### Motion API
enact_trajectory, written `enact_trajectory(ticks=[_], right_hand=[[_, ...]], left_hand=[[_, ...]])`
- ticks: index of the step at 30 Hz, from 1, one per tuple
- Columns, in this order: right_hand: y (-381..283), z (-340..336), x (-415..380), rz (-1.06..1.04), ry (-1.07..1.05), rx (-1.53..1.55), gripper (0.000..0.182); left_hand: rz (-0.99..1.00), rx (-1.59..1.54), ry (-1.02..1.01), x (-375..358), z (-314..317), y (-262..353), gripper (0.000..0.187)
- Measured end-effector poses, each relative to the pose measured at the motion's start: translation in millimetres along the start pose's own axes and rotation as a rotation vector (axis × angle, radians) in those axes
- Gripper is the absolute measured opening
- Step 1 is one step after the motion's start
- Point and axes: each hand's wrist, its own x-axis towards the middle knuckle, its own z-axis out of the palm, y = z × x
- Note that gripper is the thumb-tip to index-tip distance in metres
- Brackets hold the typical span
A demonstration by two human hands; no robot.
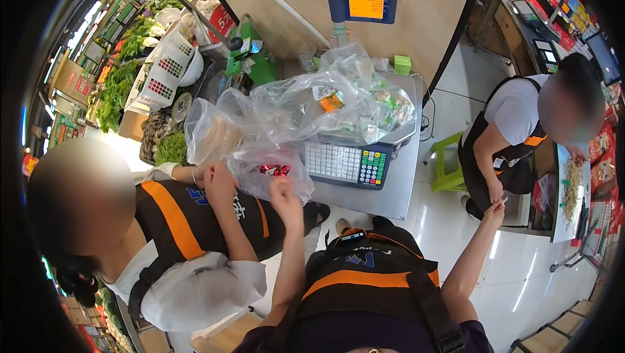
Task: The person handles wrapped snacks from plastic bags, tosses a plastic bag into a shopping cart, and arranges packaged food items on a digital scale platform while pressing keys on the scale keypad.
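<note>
My left hand is at the near edge of a clear plastic bag, its fingers curled in against the film. Red shiny wrapped items lie inside that bag. Out to the right, my right hand is closed and meets a co-worker's hand. A small pale thing shows between the two hands, too small to name. Beside my left hand is a weighing scale's keypad. More clear bags cover most of the scale's plate, one with an orange item in it.
A co-worker in an apron stands close on my left, hands near the bags. Another person is at the right, by a green stool. The scale's display rises behind. A white basket and vegetables stand at the left.
</note>
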Motion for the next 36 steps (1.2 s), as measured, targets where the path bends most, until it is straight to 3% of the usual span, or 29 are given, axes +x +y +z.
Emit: enact_trajectory(ticks=[4, 7, 10, 11, 13, 15, 19, 26, 28, 30, 32, 34, 36], right_hand=[[3, -5, 11, 0.044, -0.030, 0.008, 0.020], [10, -14, 25, 0.086, -0.088, -0.007, 0.022], [20, -19, 31, 0.097, -0.161, -0.057, 0.027], [18, -19, 30, 0.155, -0.238, -0.059, 0.027], [11, 24, -34, 0.112, -0.137, -0.097, 0.027], [7, 49, -75, 0.093, -0.090, -0.125, 0.025], [6, 47, -85, -0.051, -0.265, -0.212, 0.035], [-6, 60, -121, -0.081, -0.417, -0.214, 0.041], [-7, 62, -125, -0.136, -0.421, -0.239, 0.043], [-5, 65, -132, -0.212, -0.398, -0.252, 0.046], [-7, 72, -146, -0.319, -0.352, -0.250, 0.051], [-5, 83, -186, -0.359, -0.229, -0.303, 0.052], [2, 87, -207, -0.372, -0.067, -0.370, 0.050]], left_hand=[[-0.165, -0.046, 0.222, 46, -7, -66, 0.018], [-0.263, 0.097, 0.011, 80, 0, -146, 0.013], [-0.152, 0.751, -0.173, 103, 15, -191, 0.015], [-0.077, 0.750, -0.203, 108, 15, -201, 0.018], [0.076, 0.742, -0.266, 115, 17, -215, 0.025], [-0.040, 0.967, -0.367, 118, 23, -212, 0.028], [-0.124, 1.214, -0.459, 125, 34, -215, 0.030], [0.038, 1.304, -0.363, 144, 41, -239, 0.030], [0.137, 1.278, -0.305, 146, 35, -247, 0.030], [0.065, 1.132, -0.259, 145, 25, -256, 0.030], [-0.358, 0.672, -0.197, 147, 17, -273, 0.025], [-0.565, 0.415, -0.077, 134, 15, -219, 0.023], [-0.633, -0.056, -0.008, 105, 12, -150, 0.020]])
